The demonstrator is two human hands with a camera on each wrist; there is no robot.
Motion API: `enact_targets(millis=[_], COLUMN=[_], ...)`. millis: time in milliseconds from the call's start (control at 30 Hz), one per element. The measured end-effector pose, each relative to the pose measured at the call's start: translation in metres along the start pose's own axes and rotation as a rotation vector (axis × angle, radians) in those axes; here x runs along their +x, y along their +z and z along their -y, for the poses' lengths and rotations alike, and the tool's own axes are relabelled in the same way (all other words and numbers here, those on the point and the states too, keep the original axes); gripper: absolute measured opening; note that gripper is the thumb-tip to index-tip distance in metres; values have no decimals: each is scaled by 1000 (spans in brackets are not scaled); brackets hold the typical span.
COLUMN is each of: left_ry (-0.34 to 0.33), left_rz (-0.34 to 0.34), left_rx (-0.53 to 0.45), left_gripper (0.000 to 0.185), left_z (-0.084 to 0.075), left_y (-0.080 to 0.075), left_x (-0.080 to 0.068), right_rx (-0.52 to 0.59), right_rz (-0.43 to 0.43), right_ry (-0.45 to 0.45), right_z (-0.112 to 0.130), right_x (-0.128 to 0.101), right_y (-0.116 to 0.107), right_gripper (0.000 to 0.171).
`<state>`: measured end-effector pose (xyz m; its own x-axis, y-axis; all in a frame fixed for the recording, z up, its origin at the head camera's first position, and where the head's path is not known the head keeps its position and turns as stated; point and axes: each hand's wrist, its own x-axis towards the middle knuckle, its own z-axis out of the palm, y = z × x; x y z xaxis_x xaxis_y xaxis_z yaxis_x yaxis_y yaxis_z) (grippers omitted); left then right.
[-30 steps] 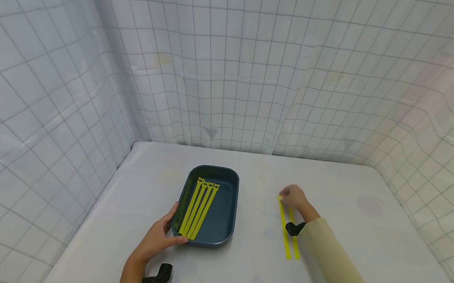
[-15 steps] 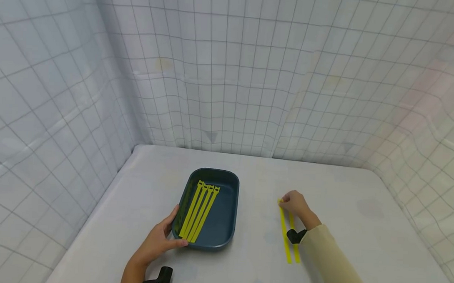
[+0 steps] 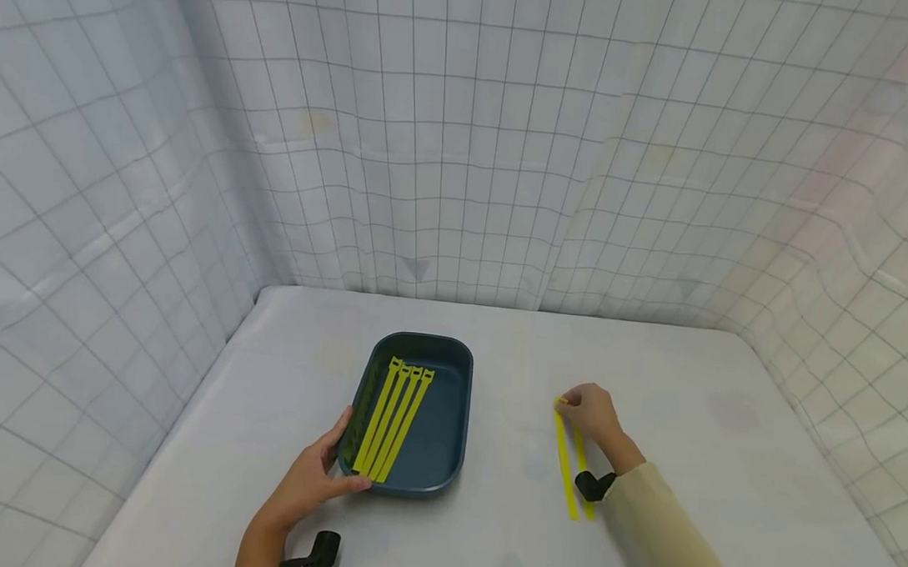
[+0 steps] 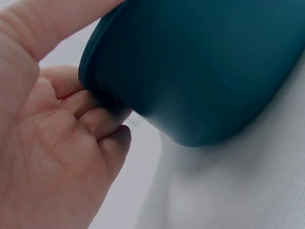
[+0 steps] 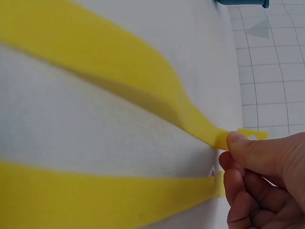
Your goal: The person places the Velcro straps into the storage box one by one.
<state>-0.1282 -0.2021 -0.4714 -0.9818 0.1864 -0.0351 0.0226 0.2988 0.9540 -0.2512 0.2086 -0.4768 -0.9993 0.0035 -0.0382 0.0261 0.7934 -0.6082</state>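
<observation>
Lifted slightly since before, the limp, light yellow strap (image 5: 143,90) hangs pinched at its tip by right hand (image 3: 590,413); left hand (image 3: 307,487) grips tray (image 3: 448,450).

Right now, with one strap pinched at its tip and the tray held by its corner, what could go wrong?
The right hand pinches only the head end of one yellow strap; so small a grip could slip as it lifts. The second strap lies close beside it on the table and might be dragged along. The left hand grips the tray at one near corner, so a pull may skew it and disturb the four straps inside.
</observation>
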Motion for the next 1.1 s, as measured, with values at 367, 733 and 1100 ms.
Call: enact_targets(millis=[367,733,1100], left_ry=[3,11,-6], left_rz=[-1,5,-7], left_rx=[8,-1,-2], left_gripper=[101,101,101], left_z=[0,-2,-1], left_y=[0,0,-1], left_x=[1,0,1], right_rx=[117,157,193], right_rz=[-67,-71,-92], right_ry=[-80,-159,-186], right_z=[0,8,8], right_x=[-7,-18,-29], right_y=[-5,-20,-32], right_gripper=[18,15,20])
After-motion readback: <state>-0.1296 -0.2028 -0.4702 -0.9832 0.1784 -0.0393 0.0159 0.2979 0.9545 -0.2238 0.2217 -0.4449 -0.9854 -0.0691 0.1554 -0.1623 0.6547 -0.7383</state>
